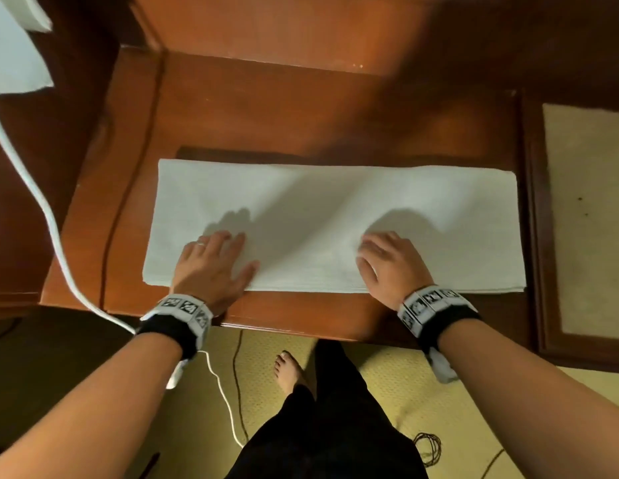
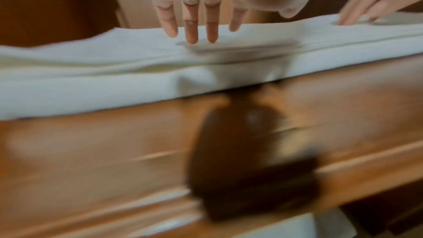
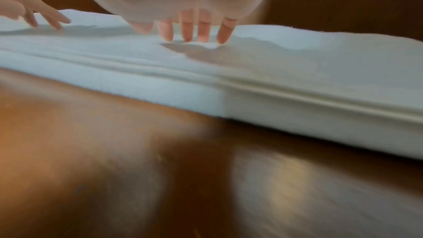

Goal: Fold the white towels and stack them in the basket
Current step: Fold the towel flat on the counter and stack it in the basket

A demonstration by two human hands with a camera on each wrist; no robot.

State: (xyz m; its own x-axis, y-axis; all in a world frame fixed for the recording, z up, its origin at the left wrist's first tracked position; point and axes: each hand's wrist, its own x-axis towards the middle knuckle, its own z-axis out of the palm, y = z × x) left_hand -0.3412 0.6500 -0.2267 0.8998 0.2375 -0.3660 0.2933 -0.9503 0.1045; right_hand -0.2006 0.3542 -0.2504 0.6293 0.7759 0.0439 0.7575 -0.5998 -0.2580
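Observation:
A white towel (image 1: 335, 216), folded into a long strip, lies flat across the wooden table (image 1: 301, 108). My left hand (image 1: 215, 261) rests palm down on its near left part, fingers straight and spread, a ring on one finger. My right hand (image 1: 387, 261) lies palm down on its near right part with straight fingers. In the left wrist view my left fingers (image 2: 191, 32) touch the towel (image 2: 114, 71) just past its near fold. The right wrist view shows my right fingers (image 3: 203, 32) touching the towel (image 3: 297, 71). No basket is in view.
More white cloth (image 1: 14, 53) lies at the far left, and a white cable (image 1: 35, 198) runs down from it to the floor. A framed beige panel (image 1: 591, 216) sits to the right. My bare foot (image 1: 287, 371) and dark cords are on the carpet below the table edge.

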